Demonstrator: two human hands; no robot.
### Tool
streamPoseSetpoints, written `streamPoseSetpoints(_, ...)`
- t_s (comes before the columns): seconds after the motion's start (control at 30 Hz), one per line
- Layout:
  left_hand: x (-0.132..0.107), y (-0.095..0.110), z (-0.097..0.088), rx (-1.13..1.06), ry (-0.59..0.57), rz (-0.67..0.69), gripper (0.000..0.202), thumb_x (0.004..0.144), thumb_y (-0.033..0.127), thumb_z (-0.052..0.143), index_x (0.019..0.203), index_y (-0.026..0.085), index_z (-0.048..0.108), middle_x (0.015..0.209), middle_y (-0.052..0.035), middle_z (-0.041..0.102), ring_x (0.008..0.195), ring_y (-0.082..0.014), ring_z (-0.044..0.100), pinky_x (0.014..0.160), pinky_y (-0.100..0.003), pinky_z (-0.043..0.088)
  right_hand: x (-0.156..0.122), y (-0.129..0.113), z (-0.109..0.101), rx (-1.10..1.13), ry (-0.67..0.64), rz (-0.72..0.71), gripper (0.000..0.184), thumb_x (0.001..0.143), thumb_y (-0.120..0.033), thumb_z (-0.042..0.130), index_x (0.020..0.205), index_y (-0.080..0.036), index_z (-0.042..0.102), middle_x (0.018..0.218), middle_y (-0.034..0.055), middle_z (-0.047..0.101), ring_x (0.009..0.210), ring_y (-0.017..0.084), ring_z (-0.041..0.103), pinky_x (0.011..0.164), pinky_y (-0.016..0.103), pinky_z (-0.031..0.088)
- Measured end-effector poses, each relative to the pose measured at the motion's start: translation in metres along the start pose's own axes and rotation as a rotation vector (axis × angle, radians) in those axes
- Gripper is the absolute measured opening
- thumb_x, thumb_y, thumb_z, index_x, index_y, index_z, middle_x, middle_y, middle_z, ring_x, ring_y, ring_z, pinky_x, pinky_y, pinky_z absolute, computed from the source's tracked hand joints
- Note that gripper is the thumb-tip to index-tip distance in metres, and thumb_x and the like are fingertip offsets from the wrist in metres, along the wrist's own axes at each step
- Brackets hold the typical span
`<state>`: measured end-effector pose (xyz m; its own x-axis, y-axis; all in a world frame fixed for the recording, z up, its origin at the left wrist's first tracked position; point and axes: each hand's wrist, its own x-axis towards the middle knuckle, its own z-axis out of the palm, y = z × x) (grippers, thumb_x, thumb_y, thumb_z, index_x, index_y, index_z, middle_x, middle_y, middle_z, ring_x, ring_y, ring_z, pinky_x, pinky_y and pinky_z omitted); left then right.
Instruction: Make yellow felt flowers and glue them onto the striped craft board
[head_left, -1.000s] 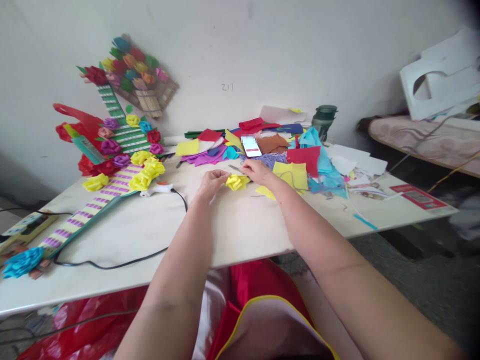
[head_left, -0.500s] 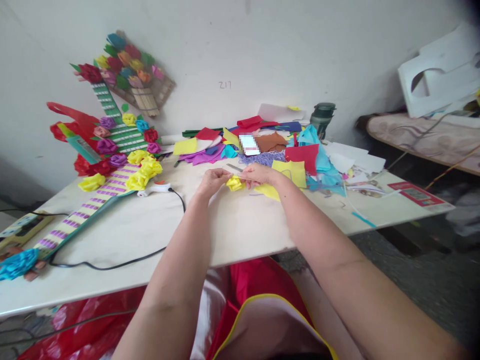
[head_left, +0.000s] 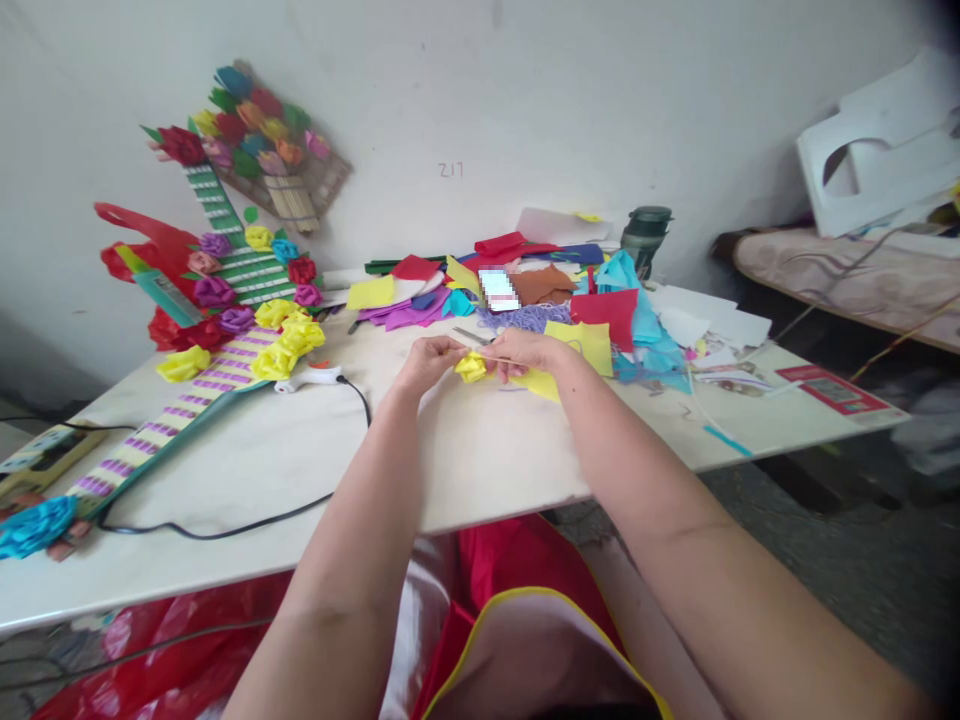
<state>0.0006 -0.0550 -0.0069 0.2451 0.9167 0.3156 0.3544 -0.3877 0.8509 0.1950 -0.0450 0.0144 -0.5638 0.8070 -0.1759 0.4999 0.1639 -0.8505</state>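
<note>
Where the left hand (head_left: 433, 360) meets the yellow paper flower (head_left: 471, 368), its thumb and fingers are pinched together on the flower's edge, nearer the person than the phone (head_left: 499, 289) and a little to its left. The right hand (head_left: 523, 350) is on the flower's other side, nearer the person than the phone and slightly to its right. Its fingers curl in close, and a thin pale strand (head_left: 507, 361) runs along them — whether they are clamped on the strand, the flower's base or both cannot be told. A slim grey blade (head_left: 469, 335) points leftward between the phone and the flower; whether the right hand holds it or it rests on the table (head_left: 510, 450) is unclear.

The step in hand looks like gathering or securing the flower at its base. The next move seems to call for a firm left pinch, with small, even tension from the right fingers so that the folds are not crushed.

Purple yarn (head_left: 529, 317) lies just in front of the phone, and a yellow sheet (head_left: 592, 345) to its right and nearer the person. Left of the phone — well apart from it — are a white glue gun (head_left: 311, 377) and, beyond, a striped, flower-trimmed piece (head_left: 184, 411).
</note>
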Motion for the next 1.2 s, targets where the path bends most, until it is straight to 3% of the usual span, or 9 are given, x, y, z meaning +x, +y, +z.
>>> streamPoseSetpoints(0.17, 0.000, -0.003, -0.002, 0.020, 0.035, -0.025, 0.033, 0.063, 0.045, 0.063, 0.071, 0.012, 0.065, 0.060, -0.0011, 0.058, 0.056, -0.0101, 0.047, 0.056, -0.023, 0.035, 0.004, -0.001, 0.003, 0.042, 0.203, -0.055, 0.031, 0.079, -0.042, 0.051, 0.072, -0.013, 0.057, 0.059, 0.0014, 0.062, 0.032, 0.002, 0.036, 0.033, 0.017, 0.025)
streamPoseSetpoints(0.33, -0.001, -0.005, -0.003, 0.021, 0.075, -0.049, 0.032, 0.063, 0.044, 0.063, 0.069, 0.013, 0.064, 0.057, 0.0001, 0.056, 0.055, -0.0094, 0.045, 0.054, -0.022, 0.033, 0.004, -0.005, 0.002, -0.047, 0.321, 0.040, 0.033, 0.079, -0.043, 0.051, 0.067, -0.013, 0.057, 0.050, 0.0003, 0.057, 0.035, 0.004, 0.042, 0.034, 0.017, 0.030)
streamPoseSetpoints(0.43, -0.001, -0.005, -0.004, 0.008, 0.075, -0.054, 0.032, 0.063, 0.044, 0.063, 0.069, 0.013, 0.064, 0.058, 0.0000, 0.056, 0.055, -0.0095, 0.045, 0.054, -0.022, 0.033, 0.001, -0.004, -0.002, -0.089, 0.212, 0.105, 0.045, 0.080, -0.049, 0.046, 0.058, -0.012, 0.056, 0.050, 0.0044, 0.059, 0.035, 0.006, 0.044, 0.035, 0.019, 0.033)
streamPoseSetpoints(0.53, -0.002, -0.004, -0.004, -0.004, 0.069, -0.050, 0.033, 0.063, 0.045, 0.063, 0.071, 0.013, 0.065, 0.059, -0.0006, 0.057, 0.056, -0.0102, 0.047, 0.055, -0.023, 0.035, -0.001, -0.001, -0.006, -0.073, 0.106, 0.095, 0.046, 0.079, -0.051, 0.046, 0.061, -0.011, 0.059, 0.044, 0.0029, 0.056, 0.033, 0.005, 0.041, 0.035, 0.019, 0.032)
streamPoseSetpoints(0.7, -0.002, -0.001, -0.002, -0.016, 0.041, -0.030, 0.034, 0.062, 0.045, 0.064, 0.072, 0.012, 0.065, 0.064, -0.0025, 0.061, 0.060, -0.0119, 0.051, 0.059, -0.024, 0.038, 0.001, 0.000, -0.002, 0.032, 0.045, -0.031, 0.038, 0.079, -0.047, 0.050, 0.068, -0.012, 0.058, 0.043, -0.0020, 0.050, 0.032, 0.003, 0.034, 0.033, 0.018, 0.024)
streamPoseSetpoints(0.87, -0.001, -0.002, -0.001, -0.014, -0.005, -0.031, 0.035, 0.062, 0.045, 0.064, 0.073, 0.012, 0.066, 0.068, -0.0042, 0.063, 0.062, -0.0130, 0.053, 0.061, -0.024, 0.040, 0.004, 0.000, 0.005, 0.065, 0.002, -0.022, 0.031, 0.079, -0.041, 0.052, 0.067, -0.013, 0.054, 0.040, -0.0062, 0.042, 0.032, 0.001, 0.025, 0.033, 0.017, 0.016)
streamPoseSetpoints(1.2, -0.001, -0.002, -0.002, -0.054, -0.069, -0.043, 0.034, 0.061, 0.045, 0.065, 0.072, 0.013, 0.065, 0.067, -0.0036, 0.063, 0.062, -0.0118, 0.052, 0.062, -0.024, 0.040, -0.003, -0.006, 0.008, -0.058, -0.065, -0.089, 0.024, 0.080, -0.032, 0.047, 0.063, -0.016, 0.043, 0.043, -0.0089, 0.031, 0.037, 0.002, 0.026, 0.038, 0.016, 0.020)
